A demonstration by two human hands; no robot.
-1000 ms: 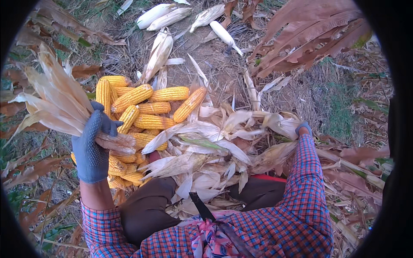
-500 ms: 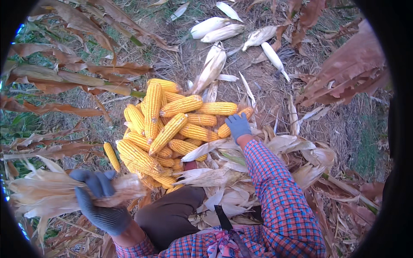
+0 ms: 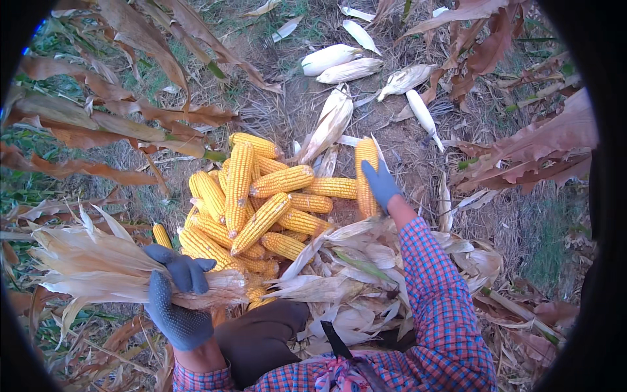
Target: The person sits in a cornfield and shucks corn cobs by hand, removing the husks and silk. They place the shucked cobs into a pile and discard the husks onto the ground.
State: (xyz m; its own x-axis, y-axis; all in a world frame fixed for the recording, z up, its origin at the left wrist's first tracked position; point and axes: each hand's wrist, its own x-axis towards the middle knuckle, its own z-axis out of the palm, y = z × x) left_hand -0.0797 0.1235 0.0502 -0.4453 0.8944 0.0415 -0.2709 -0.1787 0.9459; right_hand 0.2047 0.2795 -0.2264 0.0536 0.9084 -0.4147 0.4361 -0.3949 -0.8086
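My left hand (image 3: 179,291), in a grey glove, is closed round a bundle of dry corn husks (image 3: 98,261) at the left. The husk leaves fan out beyond it, and the bundle's other end reaches the near side of the corn pile. My right hand (image 3: 381,183), gloved too, grips a bare yellow corn cob (image 3: 366,176) that stands lengthwise at the pile's right edge. Between my hands lies a heap of husked corn cobs (image 3: 261,222). Loose husks (image 3: 353,268) cover the ground beside my right forearm.
Several ears in pale husks (image 3: 346,68) lie on the straw-strewn soil at the far side, one husked ear (image 3: 330,124) closer to the pile. Dry corn stalks and leaves (image 3: 111,117) lean in from the left, brown leaves (image 3: 542,144) from the right. My bent knee (image 3: 261,333) is near the heap.
My right hand has taken hold of the cob at the pile's right edge and turned it upright in the picture. My left hand has shifted right with the husk bundle.
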